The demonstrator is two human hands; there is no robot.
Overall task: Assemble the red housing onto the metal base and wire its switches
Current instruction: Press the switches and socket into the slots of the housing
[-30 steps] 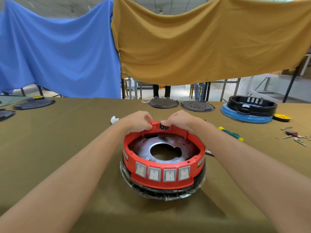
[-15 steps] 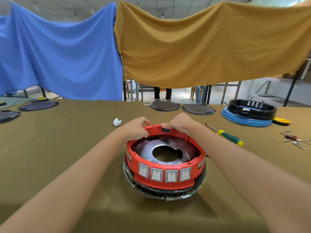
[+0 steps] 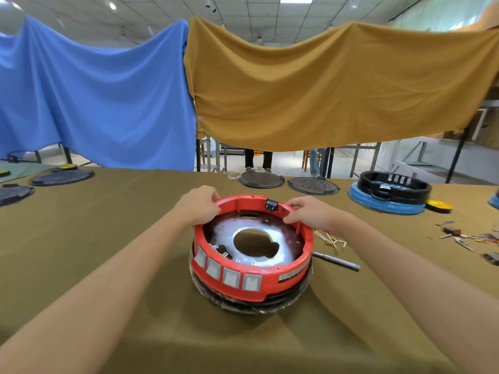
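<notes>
My left hand point(image 3: 199, 205) grips the far-left rim of the red housing point(image 3: 252, 265), fingers curled over the top edge. My right hand point(image 3: 310, 215) grips the far-right rim the same way, thumb inside, fingers outside. So both grips are closed on the housing wall. Between my two grips, on the far rim, sits a small black part point(image 3: 271, 205). The housing sits on the metal base point(image 3: 259, 244), whose shiny plate with a big centre hole shows inside the ring, just nearer me than both grips. A dark plastic-wrapped lower rim point(image 3: 251, 303) sticks out under the housing. Four grey rocker switches point(image 3: 229, 275) line the near wall, on the opposite side from my grips. All of it rests on the olive-covered bench point(image 3: 108, 238). Right of my right grip: loose yellowish wires point(image 3: 330, 238), then a screwdriver shaft point(image 3: 337, 261) nearer me. Further right, small connectors and wire bits point(image 3: 459, 236), blurry. Beyond my grips at the far bench edge: two dark round plates point(image 3: 313, 186), and off to the right a black housing on a blue base point(image 3: 388, 191). Blue cloth point(image 3: 94, 103) and mustard cloth point(image 3: 324, 90) hang behind.
</notes>
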